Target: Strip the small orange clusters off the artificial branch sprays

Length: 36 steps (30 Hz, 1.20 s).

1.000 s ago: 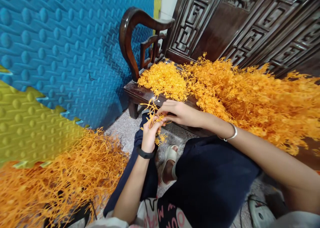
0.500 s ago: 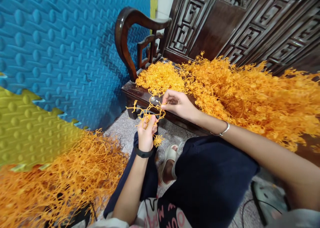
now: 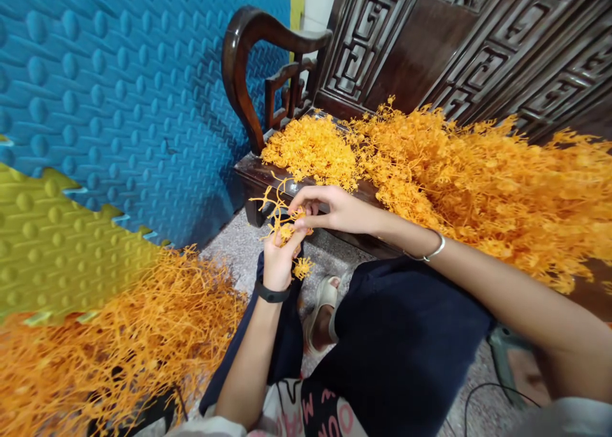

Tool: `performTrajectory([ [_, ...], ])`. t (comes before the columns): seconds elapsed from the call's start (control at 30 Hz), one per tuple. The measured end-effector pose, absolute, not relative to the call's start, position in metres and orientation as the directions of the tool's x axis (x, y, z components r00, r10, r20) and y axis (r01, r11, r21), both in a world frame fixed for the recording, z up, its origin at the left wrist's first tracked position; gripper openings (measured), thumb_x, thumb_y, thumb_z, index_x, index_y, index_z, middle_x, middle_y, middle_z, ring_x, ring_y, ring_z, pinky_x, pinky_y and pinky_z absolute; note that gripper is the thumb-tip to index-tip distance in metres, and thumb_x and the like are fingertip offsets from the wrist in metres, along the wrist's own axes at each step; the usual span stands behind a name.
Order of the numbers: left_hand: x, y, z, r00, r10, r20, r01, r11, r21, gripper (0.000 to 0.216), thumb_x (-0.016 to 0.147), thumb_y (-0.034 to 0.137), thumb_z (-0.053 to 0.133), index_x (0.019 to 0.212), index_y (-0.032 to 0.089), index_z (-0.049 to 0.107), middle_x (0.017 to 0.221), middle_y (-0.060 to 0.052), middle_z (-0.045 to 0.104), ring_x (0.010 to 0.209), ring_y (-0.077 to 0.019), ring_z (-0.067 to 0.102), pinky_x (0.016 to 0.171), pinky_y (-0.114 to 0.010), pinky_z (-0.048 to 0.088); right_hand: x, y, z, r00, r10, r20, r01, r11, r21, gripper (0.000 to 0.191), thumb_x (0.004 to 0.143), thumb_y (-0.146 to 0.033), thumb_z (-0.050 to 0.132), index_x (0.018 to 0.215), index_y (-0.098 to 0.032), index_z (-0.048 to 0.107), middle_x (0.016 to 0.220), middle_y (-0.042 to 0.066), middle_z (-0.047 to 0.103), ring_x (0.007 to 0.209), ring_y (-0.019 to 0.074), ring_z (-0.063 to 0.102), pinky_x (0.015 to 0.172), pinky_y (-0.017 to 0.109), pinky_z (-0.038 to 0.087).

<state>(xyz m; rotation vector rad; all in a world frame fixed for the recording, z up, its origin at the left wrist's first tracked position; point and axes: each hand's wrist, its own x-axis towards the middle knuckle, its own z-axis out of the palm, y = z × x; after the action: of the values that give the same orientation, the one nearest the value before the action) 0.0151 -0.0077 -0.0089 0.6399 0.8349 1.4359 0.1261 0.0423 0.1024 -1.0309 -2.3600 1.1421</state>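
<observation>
My left hand is closed around a branching orange plastic sprig, held upright above my knee. My right hand reaches in from the right and pinches the same sprig near its top, fingertips touching the left hand's. A small orange tuft hangs below the left hand. Behind the hands a big heap of orange sprigs covers the seat of a dark wooden bench. A second pile of stringy orange sprigs lies on the floor at the lower left.
Blue foam mats and a yellow-green foam mat stand against the left. The bench's curved armrest rises behind the hands, with carved dark panels behind. My dark-trousered legs and a sandalled foot sit on speckled floor.
My right hand pulled up and away from the left, drawing the sprig out, then came back down to meet the left hand again. The left hand stayed in place.
</observation>
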Motion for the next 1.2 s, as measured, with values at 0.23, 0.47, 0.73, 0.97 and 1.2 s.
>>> performTrajectory([
  [0.23,0.004,-0.005,-0.009,0.054,0.998,-0.017,-0.405,0.038,0.913,0.021,0.066,0.024,0.065,0.051,0.014,0.056,0.048,0.004,0.051,0.045,-0.0049,0.040,0.045,-0.019,0.029,0.122,0.039,0.087,-0.532,0.847,-0.010,0.478,0.290,-0.829,0.014,0.068,-0.014,0.064,0.066,-0.013,0.050,0.062,-0.003,0.051,0.056,0.0054,0.043,0.055,0.022,0.036],
  [0.47,-0.004,-0.007,-0.005,0.215,0.976,-0.018,-0.359,0.096,0.928,0.023,0.065,0.021,0.064,0.046,0.014,0.052,0.042,0.004,0.045,0.041,-0.0046,0.038,0.044,-0.020,0.028,0.149,0.070,0.095,-0.020,0.961,0.277,0.377,0.264,-0.888,0.013,0.071,-0.015,0.058,0.067,-0.018,0.045,0.064,-0.002,0.050,0.054,0.0069,0.046,0.055,0.024,0.041],
  [0.73,0.006,-0.004,-0.010,0.148,0.986,-0.070,-0.445,0.130,0.886,0.020,0.069,0.033,0.066,0.069,0.014,0.063,0.050,0.004,0.048,0.039,-0.0026,0.032,0.038,-0.018,0.021,0.221,0.128,0.071,0.330,0.903,0.275,0.360,0.149,-0.921,0.021,0.062,-0.015,0.062,0.078,-0.019,0.050,0.078,0.001,0.055,0.076,0.0129,0.056,0.077,0.035,0.050],
  [0.97,0.005,0.000,-0.014,0.128,0.991,-0.051,-0.436,0.102,0.894,0.021,0.071,0.034,0.064,0.081,0.016,0.065,0.046,0.006,0.043,0.038,-0.0030,0.035,0.039,-0.017,0.024,0.223,0.137,0.044,0.112,0.990,0.080,0.493,0.014,-0.870,0.059,0.052,-0.022,0.072,0.108,-0.019,0.053,0.140,0.010,0.030,0.120,0.0264,0.042,0.101,0.046,0.037],
  [1.2,0.006,0.002,-0.018,0.064,0.998,-0.014,-0.481,0.043,0.875,0.020,0.073,0.034,0.063,0.076,0.015,0.063,0.059,0.001,0.054,0.052,-0.0067,0.049,0.050,-0.019,0.039,0.230,0.137,0.041,-0.152,0.978,0.144,0.641,0.209,-0.739,0.062,0.060,-0.041,0.070,0.116,-0.024,0.051,0.146,0.006,0.019,0.135,0.0280,0.018,0.108,0.049,0.022],
])
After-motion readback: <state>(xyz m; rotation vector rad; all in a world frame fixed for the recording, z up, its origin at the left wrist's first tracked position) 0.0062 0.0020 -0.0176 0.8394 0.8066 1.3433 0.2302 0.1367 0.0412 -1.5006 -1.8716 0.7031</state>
